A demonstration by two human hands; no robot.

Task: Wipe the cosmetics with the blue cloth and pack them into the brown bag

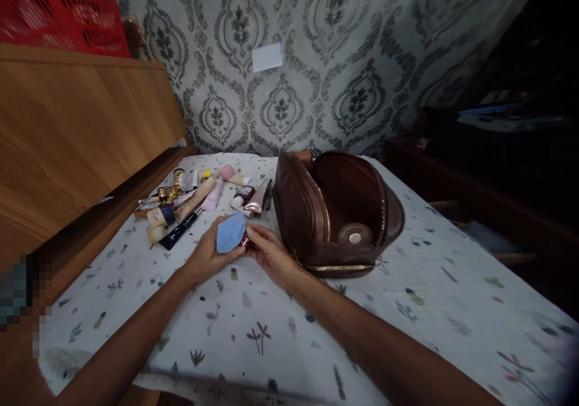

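Note:
My left hand [208,255] is closed on a light blue cloth [230,232], which lies folded or bunched over its fingers. Between both hands shows a small shiny red item [245,241], mostly covered by fingers and cloth. My right hand [270,252] pinches this red item from the right; its exact kind is hidden. Just right of the hands stands a brown leather toiletry bag [298,225], unzipped, its flap with a round snap facing me. Beyond my hands lie a small dark red bottle with a white cap [245,196] and a rose-coloured tube [259,197].
Several cosmetics lie in a loose group at the left, among them a black tube [180,230] and a beige jar with a dark lid [159,216]. A patterned white cloth [244,333] covers the table. A wooden panel [90,104] bounds the left, under a red basket [63,14].

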